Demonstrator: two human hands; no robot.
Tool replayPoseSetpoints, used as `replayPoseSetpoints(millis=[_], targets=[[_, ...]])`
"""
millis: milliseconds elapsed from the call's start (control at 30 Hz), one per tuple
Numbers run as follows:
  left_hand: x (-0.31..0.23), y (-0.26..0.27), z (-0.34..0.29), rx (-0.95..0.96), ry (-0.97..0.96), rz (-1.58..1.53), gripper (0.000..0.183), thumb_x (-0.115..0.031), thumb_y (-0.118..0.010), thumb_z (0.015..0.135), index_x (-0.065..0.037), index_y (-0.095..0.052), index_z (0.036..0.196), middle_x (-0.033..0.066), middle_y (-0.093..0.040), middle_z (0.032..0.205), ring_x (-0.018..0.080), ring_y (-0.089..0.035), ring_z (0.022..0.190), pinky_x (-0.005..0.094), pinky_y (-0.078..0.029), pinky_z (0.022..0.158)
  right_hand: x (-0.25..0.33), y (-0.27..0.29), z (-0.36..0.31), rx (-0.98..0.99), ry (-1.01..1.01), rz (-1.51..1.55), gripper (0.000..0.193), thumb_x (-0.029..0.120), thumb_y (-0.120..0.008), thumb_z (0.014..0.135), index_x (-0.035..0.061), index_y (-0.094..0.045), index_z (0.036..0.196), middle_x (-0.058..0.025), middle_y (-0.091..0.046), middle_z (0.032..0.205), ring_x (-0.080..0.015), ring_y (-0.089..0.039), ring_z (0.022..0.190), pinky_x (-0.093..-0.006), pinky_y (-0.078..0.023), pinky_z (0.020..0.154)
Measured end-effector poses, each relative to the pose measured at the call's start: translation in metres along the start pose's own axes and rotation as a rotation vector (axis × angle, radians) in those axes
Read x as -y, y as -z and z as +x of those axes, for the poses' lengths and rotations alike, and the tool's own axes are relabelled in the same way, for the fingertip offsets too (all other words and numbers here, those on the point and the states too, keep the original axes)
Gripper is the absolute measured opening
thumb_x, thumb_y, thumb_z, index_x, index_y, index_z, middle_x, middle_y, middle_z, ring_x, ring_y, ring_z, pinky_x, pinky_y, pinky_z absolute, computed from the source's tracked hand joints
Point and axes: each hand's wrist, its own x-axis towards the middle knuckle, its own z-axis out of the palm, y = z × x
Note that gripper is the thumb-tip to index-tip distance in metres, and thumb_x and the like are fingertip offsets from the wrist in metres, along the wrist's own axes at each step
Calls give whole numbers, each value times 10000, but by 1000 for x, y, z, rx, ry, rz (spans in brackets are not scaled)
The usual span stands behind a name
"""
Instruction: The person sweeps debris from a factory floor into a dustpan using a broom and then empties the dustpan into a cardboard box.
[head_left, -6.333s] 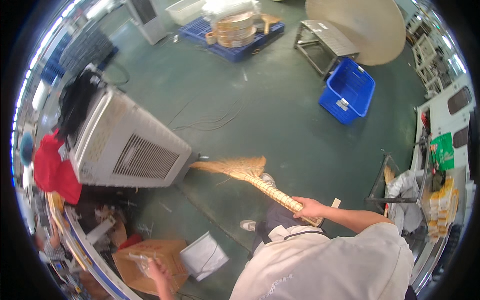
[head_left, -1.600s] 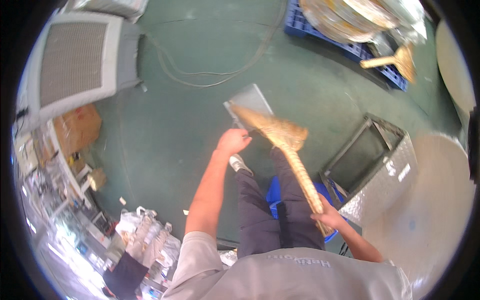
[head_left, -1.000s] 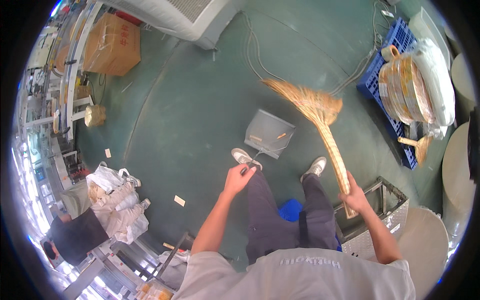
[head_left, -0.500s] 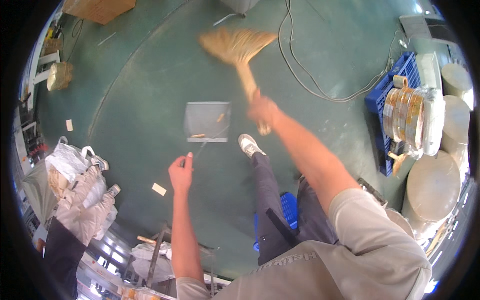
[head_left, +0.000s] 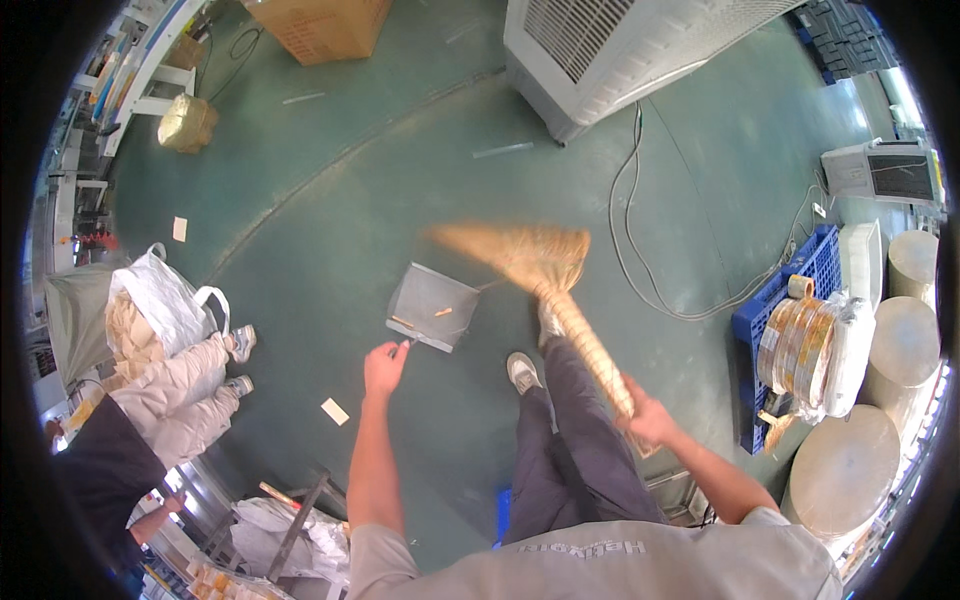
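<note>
My right hand [head_left: 648, 413] is wrapped round the pale, bound handle of a straw broom [head_left: 590, 352]. The bristles [head_left: 548, 256] spread out ahead of my feet, to the right of a grey dustpan [head_left: 420, 293], and their left tip is smeared by motion. My left hand [head_left: 384, 368] grips the dustpan's thin handle at its near edge. Two small brown scraps [head_left: 443, 312] lie in the pan, which is turned at a slant. Whether the bristles touch the floor, I cannot tell.
A large grey air cooler [head_left: 570, 65] and a cardboard box [head_left: 325, 25] stand ahead, with a cable [head_left: 632, 230] on the floor. At right are a blue pallet [head_left: 815, 262] and pale drums [head_left: 845, 470]. Another person [head_left: 110, 460] is at left by a white bag [head_left: 160, 300].
My right hand has drawn the broom back toward me, and its bristles now sit nearer and farther right. The dustpan has turned to a slant. The view takes in more of the floor ahead.
</note>
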Motion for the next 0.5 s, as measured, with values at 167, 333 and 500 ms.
replayPoseSetpoints(millis=[167,333,500], targets=[[-12,25,17,15,116,-64,437,-423,-627,836,13,-652,847,231,-613,748,355,-600,697,403,-464,659,107,76,151,-163,-125,372,970,249,-675,730,85,-93,1489,-248,-600,1098,-267,-666,776,-381,-544,724],[-43,37,71,-72,142,-75,443,-426,-627,838,8,-674,908,235,-642,821,366,-633,776,403,-478,697,208,62,266,-114,-138,58,1027,302,-663,713,-34,-32,1450,-330,-564,1138,-386,-623,990,-419,-500,864],[-82,43,129,19,131,-81,414,-413,-611,852,-14,-677,942,226,-648,870,385,-624,808,420,-480,707,179,40,201,252,-46,-187,953,222,-696,727,25,-114,1455,-285,-560,1160,-379,-635,873,-421,-528,766]])
